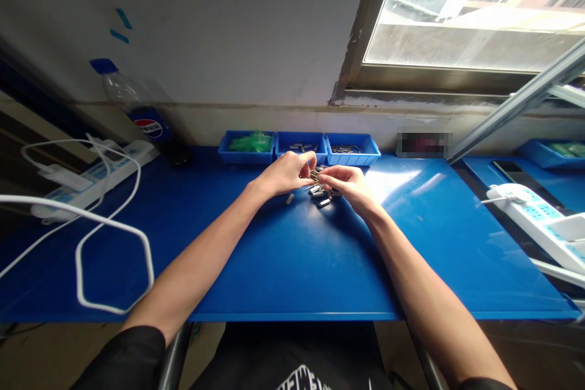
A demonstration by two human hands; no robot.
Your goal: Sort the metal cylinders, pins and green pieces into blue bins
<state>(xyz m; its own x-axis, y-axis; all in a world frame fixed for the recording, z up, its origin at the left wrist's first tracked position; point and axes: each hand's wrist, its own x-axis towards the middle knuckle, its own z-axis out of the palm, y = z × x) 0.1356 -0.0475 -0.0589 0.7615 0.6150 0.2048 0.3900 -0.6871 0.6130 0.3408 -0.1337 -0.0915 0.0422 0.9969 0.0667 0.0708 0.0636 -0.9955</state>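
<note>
In the head view a small heap of metal cylinders, silvery with dark ends, lies on the blue table. My left hand bends over the heap from the left, thumb and fingers curled towards each other. From the right, my right hand meets it, thumb and forefinger pressed together. Small brass-coloured pieces show between the two sets of fingertips; which hand grips which piece is too small to tell. One loose cylinder lies apart, below my left hand.
Behind the hands stand three blue bins: one with green plastic, one with metal cylinders, one with thin brassy pins. A cola bottle, a power strip and white cables occupy the left; another power strip lies right.
</note>
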